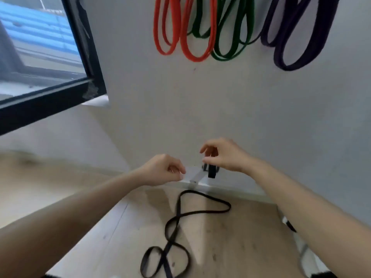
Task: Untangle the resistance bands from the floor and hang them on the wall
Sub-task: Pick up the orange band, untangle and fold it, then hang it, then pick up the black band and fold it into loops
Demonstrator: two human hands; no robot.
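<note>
Black resistance band (176, 233) lies twisted in loops on the wooden floor (230, 247), near the base of the white wall (200, 107). Above it, the right hand (224, 155) pinches a small dark piece, too blurred to identify, while the left hand (163, 169) is loosely curled with fingertips together, holding nothing visible. Red bands (180, 37), green bands (230, 37) and purple bands (297, 37) hang on the far wall.

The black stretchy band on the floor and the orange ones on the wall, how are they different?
The thin black resistance band lies on the wooden floor, while the orange resistance bands hang on the white wall. The black band is twisted, crossing over itself; the orange bands hang in open, smooth loops. The black one is dark, the orange ones bright. Both are closed loops of flat band.
</note>
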